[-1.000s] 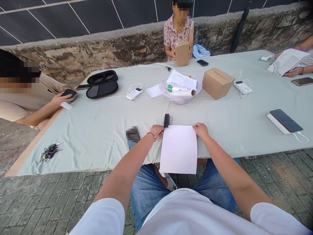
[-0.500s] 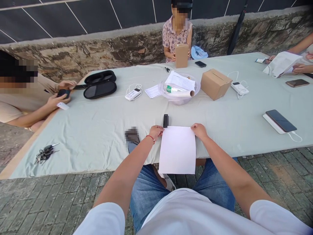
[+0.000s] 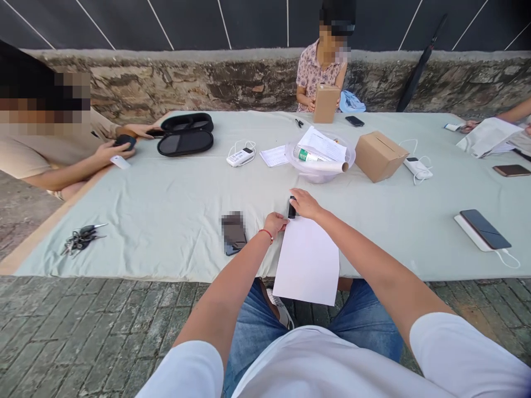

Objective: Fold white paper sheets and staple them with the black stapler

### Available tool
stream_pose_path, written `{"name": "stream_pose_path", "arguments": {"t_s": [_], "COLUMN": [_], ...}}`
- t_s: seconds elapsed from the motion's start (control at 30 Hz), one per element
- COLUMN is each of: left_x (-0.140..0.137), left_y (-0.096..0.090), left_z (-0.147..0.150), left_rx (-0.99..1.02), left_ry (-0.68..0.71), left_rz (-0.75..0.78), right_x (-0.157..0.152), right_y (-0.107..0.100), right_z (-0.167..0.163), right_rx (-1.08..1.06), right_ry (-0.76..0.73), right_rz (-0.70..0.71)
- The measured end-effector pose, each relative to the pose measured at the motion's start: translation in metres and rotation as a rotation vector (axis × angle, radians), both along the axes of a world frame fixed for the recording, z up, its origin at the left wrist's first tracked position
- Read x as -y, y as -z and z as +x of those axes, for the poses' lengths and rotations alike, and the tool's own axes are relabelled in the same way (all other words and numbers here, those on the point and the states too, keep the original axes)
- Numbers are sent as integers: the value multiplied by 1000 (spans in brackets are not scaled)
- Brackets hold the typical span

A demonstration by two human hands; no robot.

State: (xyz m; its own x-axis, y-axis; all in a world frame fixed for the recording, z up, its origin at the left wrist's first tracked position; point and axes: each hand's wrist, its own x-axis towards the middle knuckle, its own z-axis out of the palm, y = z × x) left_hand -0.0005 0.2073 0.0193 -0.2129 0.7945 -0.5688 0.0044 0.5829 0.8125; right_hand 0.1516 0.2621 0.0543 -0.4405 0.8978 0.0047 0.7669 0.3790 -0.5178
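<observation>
So the left hand [image 3: 276, 223] has its fingers pinched on the top left corner of a white sheet of paper [image 3: 307, 261], which lies at the near edge of the desk [image 3: 174, 210] and hangs over it toward the person's lap. The right hand [image 3: 305, 203] is up at a small black object [image 3: 292, 208] (some little rectangular gadget, can't make out what), fingers curled onto it, though whether they actually grip it I can't tell. That object sits just beyond the paper's top edge.

Around it: a blurred-out phone [image 3: 233, 232] just left of the left hand, a bunch of keys [image 3: 81, 239] far left, a clear bowl [image 3: 319, 161] with papers and a roll in it further back, and a cardboard box [image 3: 378, 156] beside that. Other people sit around the desk; one across holds another box [image 3: 326, 103] upright.
</observation>
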Motion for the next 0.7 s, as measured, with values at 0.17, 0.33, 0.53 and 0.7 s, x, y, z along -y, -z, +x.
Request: {"name": "stream_pose_path", "arguments": {"t_s": [0.17,0.33,0.53,0.7], "left_x": [3,4,3,2], "left_y": [-5,-7,-3,-2], "left_z": [-1,-1,-1,-2], "left_rx": [6,18,36,50], "left_ry": [29,36,47,52], "left_rz": [3,8,15,14], "right_x": [-23,-27,-30,-32], "right_y": [11,22,29,31], "right_z": [-40,-50,-55,-56], "right_rx": [163,251,273,287], "right_ry": [-17,31,17,-10], "right_rz": [-82,-144,-126,-116]}}
